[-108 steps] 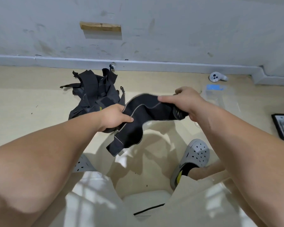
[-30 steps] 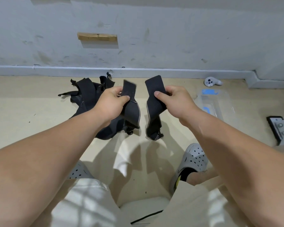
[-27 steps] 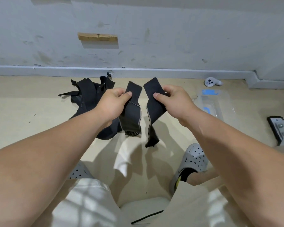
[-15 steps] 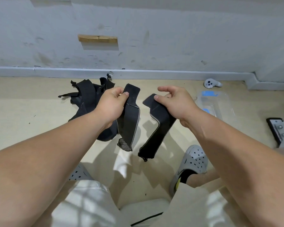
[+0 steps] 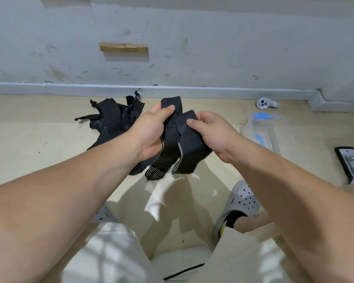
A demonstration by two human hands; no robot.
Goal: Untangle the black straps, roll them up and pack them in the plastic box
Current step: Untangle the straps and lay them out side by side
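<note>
Foreground: pale shorts (image 5: 102, 248); grey clog (image 5: 241, 203) on floor (image 5: 29, 144).
Mid-field: left hand (image 5: 149, 133) and right hand (image 5: 215, 133) close together above floor, each pinching held strap (image 5: 192, 152) between thumb and curled fingers; folded lengths hang below hands, striped end lowest.
Behind left hand: tangled strap pile (image 5: 112, 121) on floor.
Right of hands: clear plastic box (image 5: 268, 129), blue clips, on floor, apart from pile.
Far: white controller (image 5: 266, 103) beside skirting; wooden block (image 5: 123, 47) on wall.

Arms outstretched, left hand (image 5: 151, 132), right hand (image 5: 214, 133) close, seemingly pinching
</note>
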